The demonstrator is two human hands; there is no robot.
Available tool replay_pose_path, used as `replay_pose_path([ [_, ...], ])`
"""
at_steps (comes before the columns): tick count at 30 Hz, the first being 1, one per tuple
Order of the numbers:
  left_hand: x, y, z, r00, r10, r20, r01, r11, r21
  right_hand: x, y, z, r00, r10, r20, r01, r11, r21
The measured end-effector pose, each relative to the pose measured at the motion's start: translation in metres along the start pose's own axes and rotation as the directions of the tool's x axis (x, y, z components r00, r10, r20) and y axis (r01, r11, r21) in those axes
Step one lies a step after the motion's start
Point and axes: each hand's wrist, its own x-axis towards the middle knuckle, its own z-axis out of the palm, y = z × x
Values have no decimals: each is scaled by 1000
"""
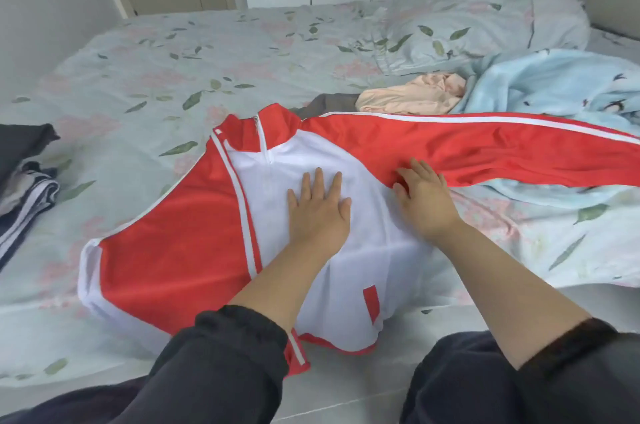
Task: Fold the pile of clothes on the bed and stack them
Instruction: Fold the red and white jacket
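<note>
A red and white zip jacket (194, 226) lies spread on the bed near the front edge, collar pointing away. One red sleeve with a white stripe stretches far to the right. My left hand (317, 207) lies flat, fingers straight, on the white chest panel. My right hand (424, 196) presses flat where the right sleeve meets the body. A peach garment (408, 94) and a grey one (329, 105) lie behind the jacket. Folded dark clothes with white stripes (24, 188) sit at the left edge.
The bed (166, 63) has a pale floral sheet. A matching pillow (478, 18) lies at the back right, and a light blue blanket (554, 84) is bunched beside it. White cupboards stand behind the bed.
</note>
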Motion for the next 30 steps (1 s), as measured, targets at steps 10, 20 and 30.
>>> replay_pose_path([
  [10, 34, 119, 31, 915, 403, -23, -401, 914, 59, 8, 129, -76, 380, 919, -110, -241, 213, 947],
  [20, 45, 112, 40, 911, 412, -26, -413, 911, -25, 11, 192, -105, 323, 934, 156, -197, -95, 976],
  [30, 40, 111, 28, 905, 425, 19, -424, 905, -47, 19, 181, -119, 223, 888, -403, -399, 460, 793],
])
